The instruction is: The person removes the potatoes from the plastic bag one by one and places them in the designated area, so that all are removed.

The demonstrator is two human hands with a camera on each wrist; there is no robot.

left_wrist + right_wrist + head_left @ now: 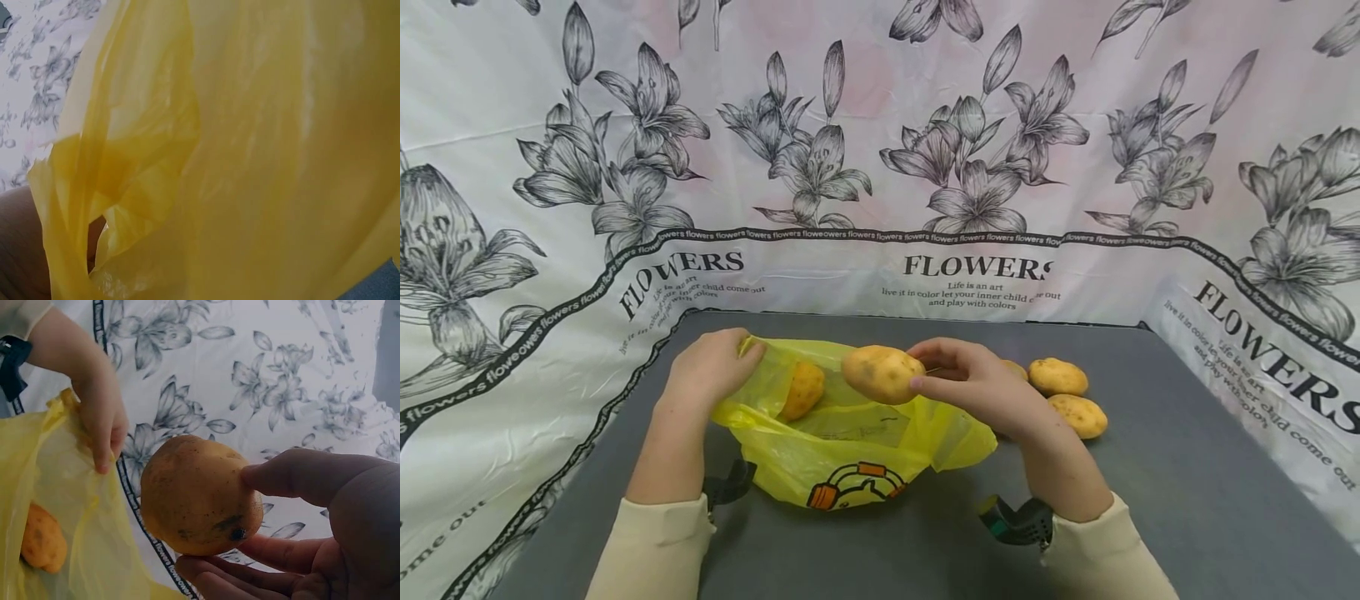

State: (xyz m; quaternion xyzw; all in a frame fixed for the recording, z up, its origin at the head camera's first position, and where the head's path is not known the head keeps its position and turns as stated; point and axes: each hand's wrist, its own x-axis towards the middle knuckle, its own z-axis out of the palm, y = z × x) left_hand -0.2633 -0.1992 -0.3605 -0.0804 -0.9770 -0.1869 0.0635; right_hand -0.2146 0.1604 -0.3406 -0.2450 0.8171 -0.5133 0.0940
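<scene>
A yellow plastic bag (850, 450) lies on the table with its mouth spread toward the top. My left hand (711, 367) pinches the bag's left rim between thumb and fingers. In the left wrist view the bag (250, 150) covers most of the picture. Inside the bag is one potato (805, 390), also seen in the right wrist view. My right hand (973, 379) holds another potato (882, 375) over the bag's opening, gripped by thumb and fingertips. Dark marks show on this held potato (200, 500) in the right wrist view.
To the right of the bag, several more potatoes (1058, 377) lie on the grey table (1187, 467), some partly hidden behind my right hand. White cloth printed with flowers (977, 200) stands around the table's back and sides.
</scene>
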